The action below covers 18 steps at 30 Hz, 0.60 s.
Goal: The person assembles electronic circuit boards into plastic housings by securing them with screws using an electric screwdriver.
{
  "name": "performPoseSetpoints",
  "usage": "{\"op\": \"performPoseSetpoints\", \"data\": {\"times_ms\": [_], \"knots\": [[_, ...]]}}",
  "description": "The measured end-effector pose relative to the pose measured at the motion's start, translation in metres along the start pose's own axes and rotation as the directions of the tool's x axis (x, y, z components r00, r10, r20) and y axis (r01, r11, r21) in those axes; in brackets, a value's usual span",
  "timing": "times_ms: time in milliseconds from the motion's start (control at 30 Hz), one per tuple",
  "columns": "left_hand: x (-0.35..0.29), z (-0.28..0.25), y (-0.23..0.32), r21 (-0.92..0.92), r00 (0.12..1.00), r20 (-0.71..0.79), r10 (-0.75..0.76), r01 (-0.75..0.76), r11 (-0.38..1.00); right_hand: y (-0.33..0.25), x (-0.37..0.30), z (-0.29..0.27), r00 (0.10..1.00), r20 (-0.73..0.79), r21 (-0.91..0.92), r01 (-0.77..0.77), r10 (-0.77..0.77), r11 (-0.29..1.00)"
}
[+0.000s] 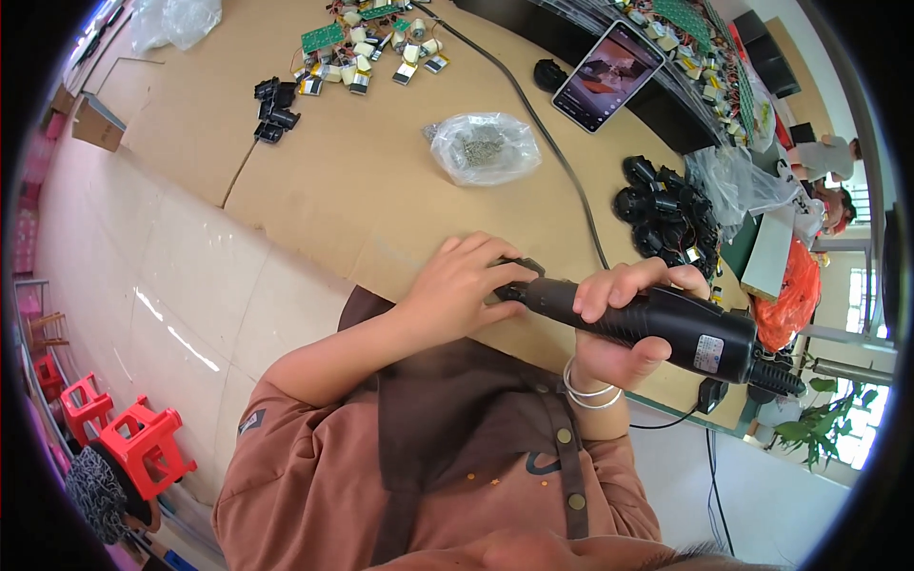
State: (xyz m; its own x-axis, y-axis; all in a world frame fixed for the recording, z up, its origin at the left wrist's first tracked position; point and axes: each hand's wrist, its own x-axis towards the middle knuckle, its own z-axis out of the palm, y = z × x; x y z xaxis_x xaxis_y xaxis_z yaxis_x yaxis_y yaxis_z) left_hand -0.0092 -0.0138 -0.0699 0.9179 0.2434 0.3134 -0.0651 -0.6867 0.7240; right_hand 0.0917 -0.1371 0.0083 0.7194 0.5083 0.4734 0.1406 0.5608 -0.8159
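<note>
Black plastic fills the person's right hand (624, 319) — an electric screwdriver (657, 324), held almost level over the near edge of the cardboard-covered table (324, 190), fingers wrapped tight round its barrel. Its tip meets a small black part (509, 276) that the left hand (457, 285) presses down on the cardboard, fingers curled over it so most of the part is hidden. The two hands sit close together, nearly touching at the tool's nose. A black cable (562, 167) runs away across the table from beside them. To the right lies a heap of black round parts (662, 214), next to a crumpled clear bag (738, 181). Farther off sits a clear bag of small metal pieces (481, 147), and beyond it a phone (607, 76) propped with its screen lit — circuit boards and small components (367, 48) are scattered at the far left.
</note>
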Motion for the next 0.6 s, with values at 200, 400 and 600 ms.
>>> {"op": "performPoseSetpoints", "data": {"times_ms": [200, 400, 600], "knots": [[0.001, 0.0002, -0.0002, -0.032, 1.0, -0.006, -0.017, 0.017, 0.999, 0.0053, -0.0001, -0.0004, 0.999, 0.006, 0.012, -0.032, 0.031, 0.999], [0.0015, -0.001, 0.0009, -0.042, 1.0, -0.014, -0.023, 0.022, 0.999, 0.0091, 0.0005, 0.0, 0.999, 0.047, 0.041, -0.019, 0.017, 0.999], [0.0003, 0.0006, -0.0008, -0.053, 0.999, -0.036, -0.012, 0.01, 0.999, 0.0089, 0.0, 0.0017, 0.991, 0.121, 0.001, -0.065, 0.064, 0.998]]}}
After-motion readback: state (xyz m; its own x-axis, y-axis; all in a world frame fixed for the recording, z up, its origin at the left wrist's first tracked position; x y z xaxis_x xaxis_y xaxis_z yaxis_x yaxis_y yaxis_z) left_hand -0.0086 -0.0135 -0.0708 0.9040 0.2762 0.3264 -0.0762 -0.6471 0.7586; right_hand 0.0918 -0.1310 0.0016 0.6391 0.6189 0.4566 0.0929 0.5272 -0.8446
